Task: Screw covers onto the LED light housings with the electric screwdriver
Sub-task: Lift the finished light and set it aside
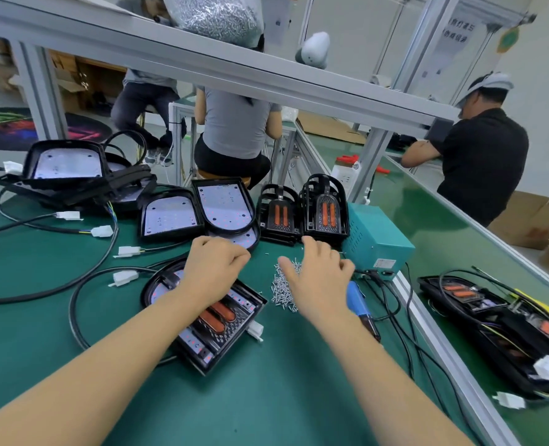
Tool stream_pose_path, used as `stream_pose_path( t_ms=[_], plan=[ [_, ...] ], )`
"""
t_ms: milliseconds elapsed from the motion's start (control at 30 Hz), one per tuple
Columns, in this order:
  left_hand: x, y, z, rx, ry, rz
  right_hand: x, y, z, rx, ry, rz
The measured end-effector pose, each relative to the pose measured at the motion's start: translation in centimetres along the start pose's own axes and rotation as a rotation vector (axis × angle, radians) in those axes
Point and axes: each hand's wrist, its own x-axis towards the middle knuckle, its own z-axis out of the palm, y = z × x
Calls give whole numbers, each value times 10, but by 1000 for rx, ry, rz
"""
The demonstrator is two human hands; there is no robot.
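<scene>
The green bench (266, 397) carries the work, with bare LED housings (199, 210) stacked along its far side and spare covers (323, 210) standing upright just beside the teal power unit (374, 239). Nearest the person lies the housing in hand (208, 320), a black cover with two orange strips (218, 317) already seated in it, so the fitting is done and the screwing is, by my reading, not yet begun. The left hand (213, 270) hovers over the rounded end of that housing, fingers loosely curled and drawn toward the thumb; whether they pinch a screw I cannot tell. The right hand (320, 278) reaches over the loose pile of screws (283, 289) just right of the housing, fingers spread and relaxed, holding nothing that shows. The blue electric screwdriver (358, 304) lies on the bench partly beneath the right wrist, untouched. The step looks like gathering screws; next, one needs setting in a cover hole, and the right hand must take up the screwdriver close by to drive it
</scene>
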Motion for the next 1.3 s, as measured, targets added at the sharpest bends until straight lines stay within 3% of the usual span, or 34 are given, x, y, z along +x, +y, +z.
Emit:
stream_pose_path(
  t_ms=[133,267,500,667,800,1133,1300],
  plan=[
    [-19,-7,-9,-66,103,-74,-31,-36,-2,143,-148,-151],
    [-45,-16,-20,-143,149,-151,-51,-53,5,326,-346,-161],
    [-92,-51,-41,-133,183,-307,-59,-53,8,501,-372,-82],
    [-120,-72,-48,130,237,-620,-53,-52,5,574,-422,16],
    [-131,-80,-53,98,122,-835,-43,-50,6,573,-512,93],
    [-118,-41,-34,-194,147,-730,-33,-45,10,636,-604,151],
    [-113,-14,-28,-387,28,-783,-31,-45,10,762,-649,199]
  ],
)
